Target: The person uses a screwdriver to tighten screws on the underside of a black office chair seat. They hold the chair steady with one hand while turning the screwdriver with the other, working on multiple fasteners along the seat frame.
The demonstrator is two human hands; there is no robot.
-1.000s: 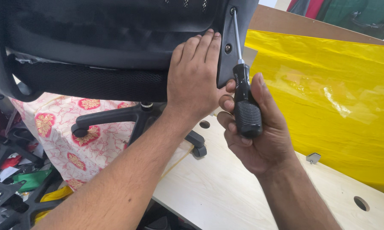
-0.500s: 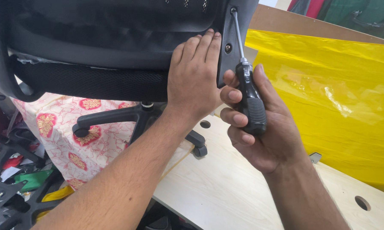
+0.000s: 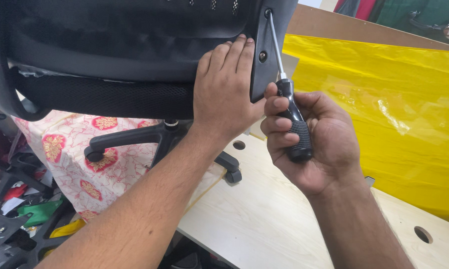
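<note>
Screwdriver (image 3: 290,112) sits in the right hand (image 3: 314,139), whose fingers are clenched around its black knurled handle; the thin metal shaft runs up and left to a screw (image 3: 268,12) near the top of the office chair's (image 3: 109,60) dark plastic side bracket (image 3: 262,60). The tip is at that screw, though whether it is seated in the head is hard to make out. The left hand (image 3: 227,87) is released and flat, with its fingers together, pressed against the chair's back just beside the bracket and gripping nothing. 2 screws show on the bracket: the upper 1 at the tool's tip and a lower 1 (image 3: 262,56) just beside the left fingertips. The chair lies on a pale wooden table (image 3: 264,219), which shows 2 round holes. 2 legs of the chair's base (image 3: 159,137) show, the rest hidden behind the seat. A yellow plastic sheet (image 3: 384,104) covers the table's far right. The chair's top is cut off by the frame's edge.
</note>
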